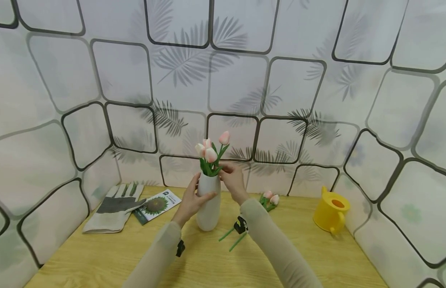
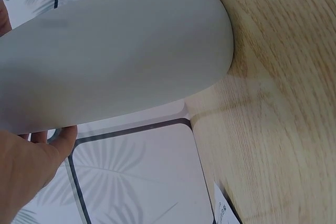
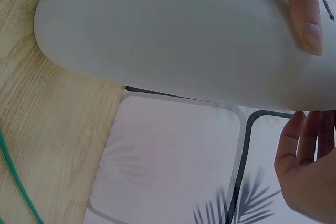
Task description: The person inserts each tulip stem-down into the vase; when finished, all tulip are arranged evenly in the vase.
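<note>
A white vase (image 1: 208,204) stands on the wooden table, holding several pale pink tulips (image 1: 210,155) with green leaves. My left hand (image 1: 194,199) grips the vase around its upper part, thumb across the front; its thumb (image 3: 308,30) also shows in the right wrist view. At the vase's mouth, on the right side, my right hand (image 1: 233,181) has its fingertips bent in at the stem and leaves of a tulip and seems to pinch it. In the right wrist view the curled fingers (image 3: 310,135) show beside the vase, but their tips' contact is hidden.
More tulips (image 1: 274,199) lie on the table (image 1: 280,248), partly behind the right forearm, their stems pointing forward. A yellow watering can (image 1: 325,212) stands at the right. To the left are work gloves (image 1: 111,216) and a flower-picture packet (image 1: 165,200). Patterned fabric hangs behind.
</note>
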Demonstrator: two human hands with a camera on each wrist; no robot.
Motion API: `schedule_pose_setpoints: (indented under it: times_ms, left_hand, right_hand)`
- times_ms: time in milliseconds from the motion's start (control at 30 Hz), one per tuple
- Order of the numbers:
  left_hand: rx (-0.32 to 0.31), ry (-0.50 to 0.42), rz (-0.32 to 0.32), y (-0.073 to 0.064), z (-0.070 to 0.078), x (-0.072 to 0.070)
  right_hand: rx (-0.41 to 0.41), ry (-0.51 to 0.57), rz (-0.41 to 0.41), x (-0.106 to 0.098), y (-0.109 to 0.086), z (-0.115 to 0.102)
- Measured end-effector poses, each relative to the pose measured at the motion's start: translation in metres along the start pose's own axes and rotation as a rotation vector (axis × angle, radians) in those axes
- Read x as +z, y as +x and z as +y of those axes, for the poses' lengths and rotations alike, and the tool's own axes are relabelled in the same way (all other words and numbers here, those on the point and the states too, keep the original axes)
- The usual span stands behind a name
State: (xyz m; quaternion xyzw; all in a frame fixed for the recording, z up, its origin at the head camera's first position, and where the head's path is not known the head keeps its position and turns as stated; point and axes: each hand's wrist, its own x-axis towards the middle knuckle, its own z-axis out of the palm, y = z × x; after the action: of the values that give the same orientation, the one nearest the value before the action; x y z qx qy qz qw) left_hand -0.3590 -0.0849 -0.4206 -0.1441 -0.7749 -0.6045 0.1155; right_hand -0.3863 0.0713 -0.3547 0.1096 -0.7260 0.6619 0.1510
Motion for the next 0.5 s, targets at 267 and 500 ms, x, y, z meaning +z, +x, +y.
schedule_pose_setpoints:
  times_ms: [267,500]
  left_hand:
    - [-0.01,0.003,-0.002,-0.0012,0.0024,0.0001]
    - [-0.006,-0.006,-0.007,-0.0011,0.0018,0.0002]
  right_hand:
    - [-0.009,0.075,-0.023,-0.0036,0.0004,0.0014]
    - [-0.006,0.048,-0.009,-0.0032,-0.0011,0.0014]
